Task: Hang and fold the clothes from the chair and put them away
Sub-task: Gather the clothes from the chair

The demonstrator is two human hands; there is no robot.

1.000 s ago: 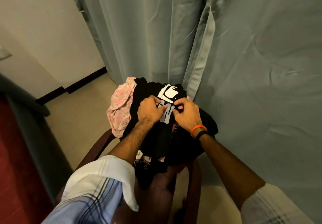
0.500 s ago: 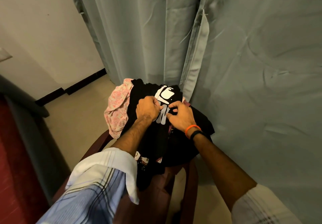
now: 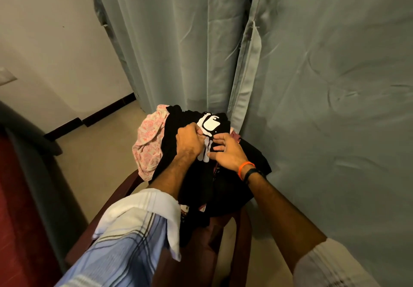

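**Both hands on a black printed T-shirt atop the chair's clothes pile**

A grey-green curtain (image 3: 312, 85) fills the right side and the upper middle, hanging down to a beige floor (image 3: 93, 157). A cream wall (image 3: 51, 40) with a dark skirting strip stands at the left. In front of the curtain is a dark brown chair (image 3: 207, 248), its seat heaped with clothes.

Topmost in the heap is a black T-shirt (image 3: 178, 163) with a white printed design, bunched and draped over the chair's front edge. A pink patterned garment (image 3: 147, 146) lies just beside it on the left, partly beneath it.

The left hand (image 3: 190, 141) has its fingers curled into the black fabric at the print, gripping it. The right hand (image 3: 228, 150), with an orange band (image 3: 244, 168) and a black band at the wrist, pinches the same shirt just beside the left.
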